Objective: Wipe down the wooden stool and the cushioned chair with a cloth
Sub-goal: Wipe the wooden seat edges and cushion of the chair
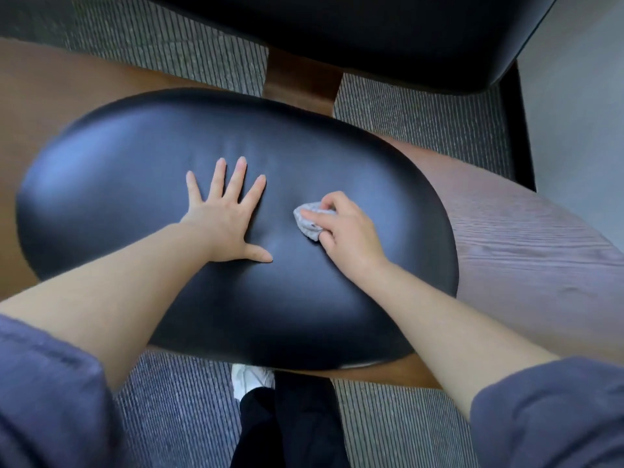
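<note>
Pinning cloth point(308, 230) under right fingers point(320, 216)

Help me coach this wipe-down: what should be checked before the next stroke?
1. Grip on the cloth: ok, the right hand pinches it.
2. Contact with the surface: ok, the cloth touches the black cushion.
3. Seat steadied: ok, the left hand lies flat on the cushion, fingers spread.
4. Leftward path free: not ok, the left hand lies beside the cloth.
5. Areas already wiped: cannot tell.
</note>
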`<state>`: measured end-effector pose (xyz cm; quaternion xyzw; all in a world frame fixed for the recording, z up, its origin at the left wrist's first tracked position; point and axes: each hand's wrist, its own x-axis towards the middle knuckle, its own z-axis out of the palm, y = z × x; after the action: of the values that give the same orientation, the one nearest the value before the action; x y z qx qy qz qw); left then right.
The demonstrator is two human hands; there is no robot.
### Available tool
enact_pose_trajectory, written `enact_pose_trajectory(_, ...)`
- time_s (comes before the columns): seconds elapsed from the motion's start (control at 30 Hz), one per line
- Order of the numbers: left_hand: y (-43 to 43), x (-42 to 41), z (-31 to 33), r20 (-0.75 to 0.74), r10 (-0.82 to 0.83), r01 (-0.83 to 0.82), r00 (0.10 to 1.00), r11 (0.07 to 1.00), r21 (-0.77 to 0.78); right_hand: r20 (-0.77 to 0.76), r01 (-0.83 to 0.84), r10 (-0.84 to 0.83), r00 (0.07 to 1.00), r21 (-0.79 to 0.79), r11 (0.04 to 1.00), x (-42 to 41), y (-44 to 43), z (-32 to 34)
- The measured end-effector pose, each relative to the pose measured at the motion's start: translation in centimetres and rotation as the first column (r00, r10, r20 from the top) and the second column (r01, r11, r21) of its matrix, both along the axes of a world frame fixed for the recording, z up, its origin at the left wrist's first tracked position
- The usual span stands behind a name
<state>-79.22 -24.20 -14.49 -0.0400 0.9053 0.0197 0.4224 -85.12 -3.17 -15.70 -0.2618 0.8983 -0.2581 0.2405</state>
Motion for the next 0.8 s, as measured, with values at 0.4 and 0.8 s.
enact_pose_trajectory(0.4, 1.1, 12.2, 2.8, -0.033, -0.084, 0.082, 0.996, 0.995, -0.055, -0.018, -0.222, 0.223, 0.975, 0.022, 0.975, 12.3, 1.9, 3.0)
enact_pose_trajectory(0.8, 3.3, 15.7, 2.7, -0.124, 0.039, -0.051, 0.992, 0.994, -0.095, -0.281, -0.806, 0.794, 0.538, 0.104, 0.583, 15.1, 3.6, 3.2)
